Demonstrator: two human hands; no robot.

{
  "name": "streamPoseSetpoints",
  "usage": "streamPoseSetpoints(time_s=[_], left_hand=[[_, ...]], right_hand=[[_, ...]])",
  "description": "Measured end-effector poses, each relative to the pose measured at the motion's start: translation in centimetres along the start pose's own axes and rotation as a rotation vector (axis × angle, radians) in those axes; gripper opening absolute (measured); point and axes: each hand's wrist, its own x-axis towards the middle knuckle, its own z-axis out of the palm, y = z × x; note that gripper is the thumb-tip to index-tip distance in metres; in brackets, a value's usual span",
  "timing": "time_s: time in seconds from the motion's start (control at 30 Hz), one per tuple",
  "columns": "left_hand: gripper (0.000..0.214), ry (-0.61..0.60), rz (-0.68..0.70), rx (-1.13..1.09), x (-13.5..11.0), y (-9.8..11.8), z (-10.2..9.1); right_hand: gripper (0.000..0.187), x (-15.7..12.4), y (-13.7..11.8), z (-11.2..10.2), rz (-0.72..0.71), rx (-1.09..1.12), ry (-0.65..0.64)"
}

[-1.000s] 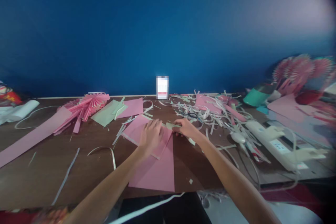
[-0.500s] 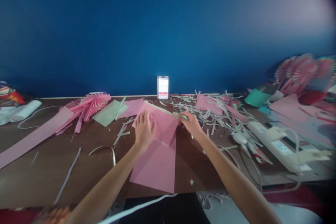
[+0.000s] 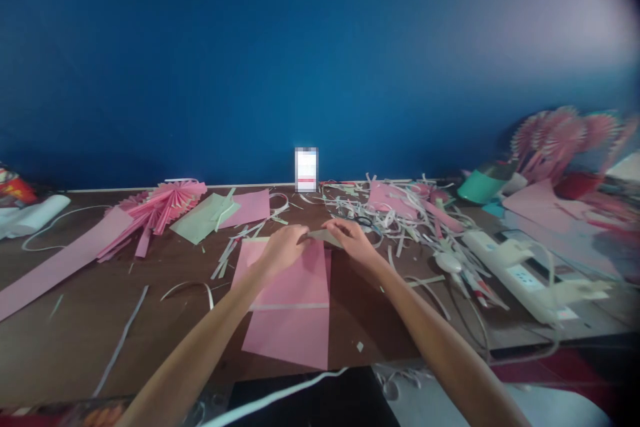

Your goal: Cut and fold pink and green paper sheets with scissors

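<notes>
While both hands meet at the far edge of the pink sheet, I see the left hand and the right hand pinching a small grey-green flap between them — fingers closed on it. The sheet lies flat on the table, scraps just beyond.

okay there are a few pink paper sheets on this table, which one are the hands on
The upright pink sheet at the near table edge; both the left hand and right hand rest at its far edge.
</notes>
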Motion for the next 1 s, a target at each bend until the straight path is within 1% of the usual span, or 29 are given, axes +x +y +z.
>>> streamPoseSetpoints(time_s=[0.07,0.1,0.13,0.2,0.23,0.33,0.43,0.53,0.6,0.67,0.73,0.8,0.9,1.0], left_hand=[[0.031,-0.02,-0.078,-0.108,-0.1,-0.7,-0.5],[0.034,-0.019,-0.103,-0.166,-0.2,-1.0,-0.9],[0.036,-0.02,-0.121,-0.231,-0.4,-1.4,-1.2],[0.037,-0.024,-0.152,-0.38,-0.6,-2.0,-1.9],[0.036,-0.034,-0.172,-0.457,-0.7,-2.3,-2.1],[0.034,-0.049,-0.269,-0.647,-0.9,-3.1,-2.4],[0.033,-0.07,-0.302,-0.705,-0.9,-3.6,-2.0],[0.028,-0.105,-0.243,-0.636,-0.8,-4.1,-1.3],[0.024,-0.073,-0.229,-0.534,-0.7,-4.3,-0.6],[0.019,-0.026,-0.236,-0.384,-0.7,-4.5,0.0],[0.016,0.021,-0.267,-0.208,-0.8,-4.6,0.6],[0.016,0.061,-0.302,-0.067,-0.9,-4.8,1.0],[0.021,0.095,-0.317,0.016,-1.1,-5.0,1.4],[0.025,0.106,-0.312,0.038,-1.3,-5.0,1.3]], right_hand=[[0.03,0.1,0.6,-0.7,0.041,-0.228,0.177],[0.029,0.1,1.0,-1.0,0.065,-0.401,0.244],[0.027,0.2,1.5,-1.4,0.089,-0.564,0.268],[0.029,0.1,2.3,-1.9,0.158,-0.795,0.259],[0.029,0.1,2.7,-2.0,0.187,-0.877,0.232],[0.026,-0.1,3.1,-1.9,0.222,-1.017,0.179],[0.028,-0.3,3.2,-1.5,0.227,-1.071,0.174],[0.033,-0.4,3.5,-1.4,0.246,-1.091,0.166],[0.035,-0.4,3.8,-1.6,0.268,-1.098,0.166],[0.037,-0.5,3.9,-1.7,0.286,-1.094,0.158],[0.041,-0.5,3.6,-1.8,0.291,-1.086,0.159],[0.044,-0.6,3.1,-1.8,0.294,-1.075,0.193],[0.049,-0.5,2.6,-1.6,0.295,-1.022,0.281],[0.053,-0.3,3.3,-1.5,0.275,-0.849,0.326]])
